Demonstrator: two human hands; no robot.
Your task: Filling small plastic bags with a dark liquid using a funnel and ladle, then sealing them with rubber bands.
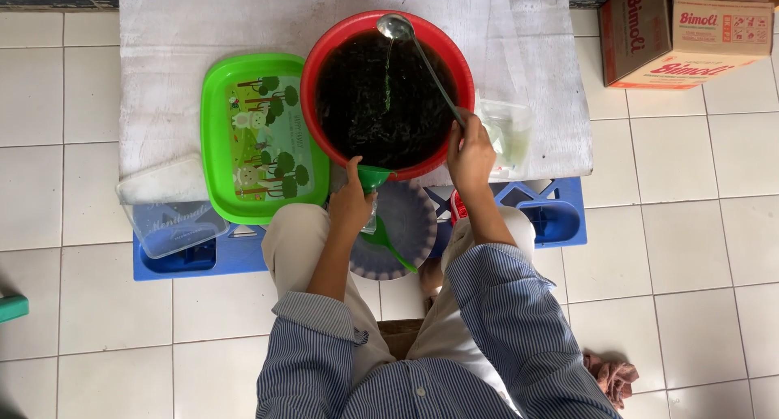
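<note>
Your right hand (471, 153) grips the ladle (422, 58) above the red basin (324, 62); your left hand (350, 204) clasps the green funnel (375, 178) at its near rim.

Both forearms extended forward, left grip (350, 201) curled closed, right grip (471, 155) fisted, raised higher.

A red basin (320, 66) full of dark liquid sits on a white board (187, 30), with a green tray (213, 143) touching it on the left. The right hand (471, 155) grips the handle of a metal ladle (399, 27), whose bowl is raised over the far rim, a thin green stream running down from it. The left hand (350, 204) holds a green funnel (375, 178) at the basin's near rim. A clear lidded box (174, 220) lies far left; cardboard cartons (686, 34) stand far right.
</note>
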